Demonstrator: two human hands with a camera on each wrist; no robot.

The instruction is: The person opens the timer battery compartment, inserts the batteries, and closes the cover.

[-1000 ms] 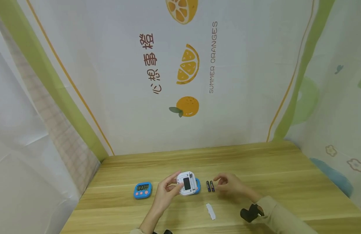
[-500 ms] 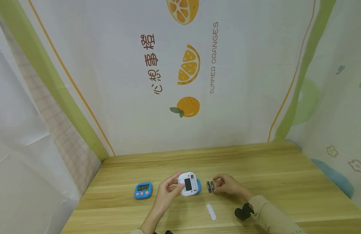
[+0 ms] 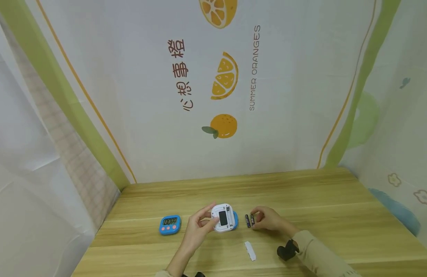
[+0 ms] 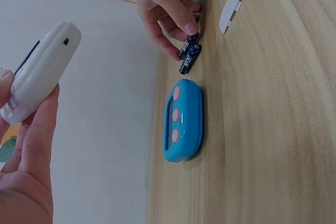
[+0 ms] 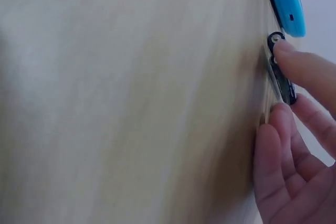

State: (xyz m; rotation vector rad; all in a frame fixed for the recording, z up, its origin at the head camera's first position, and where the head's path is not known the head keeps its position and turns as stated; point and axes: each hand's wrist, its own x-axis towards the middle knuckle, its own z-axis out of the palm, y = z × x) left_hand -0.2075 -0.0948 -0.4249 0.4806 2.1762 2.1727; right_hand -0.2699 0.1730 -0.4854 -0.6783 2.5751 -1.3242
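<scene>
My left hand (image 3: pixel 198 227) holds a white digital timer (image 3: pixel 217 224) above the table, its back toward me and its battery slot uncovered. In the left wrist view the white timer (image 4: pixel 44 69) appears side-on between thumb and fingers. Two small dark batteries lie side by side to its right. My right hand (image 3: pixel 268 219) pinches the right-hand battery (image 3: pixel 253 219) between thumb and finger, at its ends. The other battery (image 3: pixel 247 221) lies just left of it. Part of a blue timer (image 3: pixel 236 220) shows behind the white one; its pink buttons appear in the left wrist view.
A second blue timer (image 3: pixel 170 225) lies to the left, its display lit with digits. A white battery cover (image 3: pixel 250 251) rests on the wooden table (image 3: pixel 296 192) nearer to me. A printed curtain (image 3: pixel 282 115) hangs behind the table's far edge.
My right hand has moved slightly left and its thumb and finger have closed on the right-hand battery. The left hand keeps holding the white timer in nearly the same place.
</scene>
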